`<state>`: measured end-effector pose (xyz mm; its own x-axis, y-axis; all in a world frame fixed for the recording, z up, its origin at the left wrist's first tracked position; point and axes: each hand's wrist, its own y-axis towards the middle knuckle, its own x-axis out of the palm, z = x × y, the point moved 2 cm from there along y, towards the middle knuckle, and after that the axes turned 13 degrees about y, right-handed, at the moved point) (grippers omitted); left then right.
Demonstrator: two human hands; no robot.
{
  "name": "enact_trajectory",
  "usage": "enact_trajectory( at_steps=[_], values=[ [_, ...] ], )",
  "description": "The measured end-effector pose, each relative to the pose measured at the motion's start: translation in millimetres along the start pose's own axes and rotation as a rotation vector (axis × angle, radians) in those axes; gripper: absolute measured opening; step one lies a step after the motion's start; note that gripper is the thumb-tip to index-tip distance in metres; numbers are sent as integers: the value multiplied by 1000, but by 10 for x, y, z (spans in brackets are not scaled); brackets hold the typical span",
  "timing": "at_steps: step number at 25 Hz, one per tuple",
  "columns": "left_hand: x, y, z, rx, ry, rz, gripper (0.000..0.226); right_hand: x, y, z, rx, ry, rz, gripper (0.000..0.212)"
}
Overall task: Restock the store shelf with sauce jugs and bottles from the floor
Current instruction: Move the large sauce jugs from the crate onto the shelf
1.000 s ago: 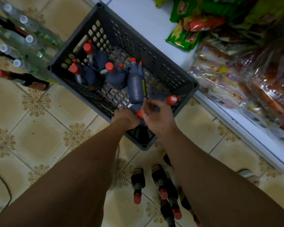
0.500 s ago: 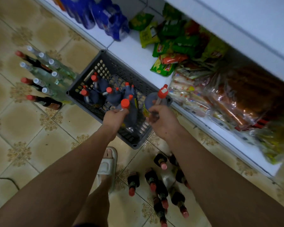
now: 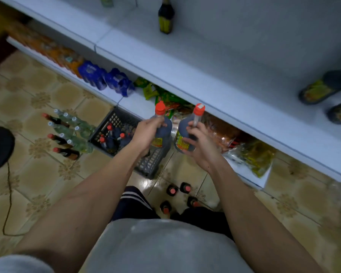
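Both hands up at chest height, each carrying one dark sauce jug with an orange cap. Left hand [image 3: 146, 134] is wrapped round the left jug [image 3: 162, 133] at the shoulder, fingers curled tight; right hand [image 3: 198, 146] is curled round the handle side of the right jug [image 3: 182, 134], thumb on the label. The jugs are just beside each other, upright with a slight tilt, held over the crate [image 3: 146, 164] and in front of the shelf [image 3: 234, 62]. More jugs sit in the crate; bottles [image 3: 67, 134] lie on the floor left of it, others stand near the feet. Step in hand, as I judge it: lifting both jugs to the white shelf. To do it well, bring them in above the shelf edge, not into it, set the bases down flat, labels facing out, near the dark bottle [image 3: 165, 18] standing at the back. Place one at a time so the caps do not knock. Release only once each base sits fully on the shelf. Keep feet clear of the standing bottles.
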<state>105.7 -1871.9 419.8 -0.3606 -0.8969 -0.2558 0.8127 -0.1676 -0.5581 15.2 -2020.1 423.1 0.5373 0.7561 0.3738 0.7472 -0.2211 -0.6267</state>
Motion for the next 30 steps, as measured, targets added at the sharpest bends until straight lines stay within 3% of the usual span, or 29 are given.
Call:
enact_trajectory(
  at_steps=[6,15,22,30],
  values=[
    [483,-368,754,157,94,-101,21,-501,-563,-662,-146,-22,56,9],
    [1698,-521,1494,259,145,-310,23,-1403,-939,-1342,-305,52,292,16],
    [2727,-501,1743,284,307,-456,31,-2255,-1069,-1668,-345,159,436,15],
    [3814,-408,1850,269,285,-564,32,-3247,-1008,-1925,-305,170,589,20]
  ],
)
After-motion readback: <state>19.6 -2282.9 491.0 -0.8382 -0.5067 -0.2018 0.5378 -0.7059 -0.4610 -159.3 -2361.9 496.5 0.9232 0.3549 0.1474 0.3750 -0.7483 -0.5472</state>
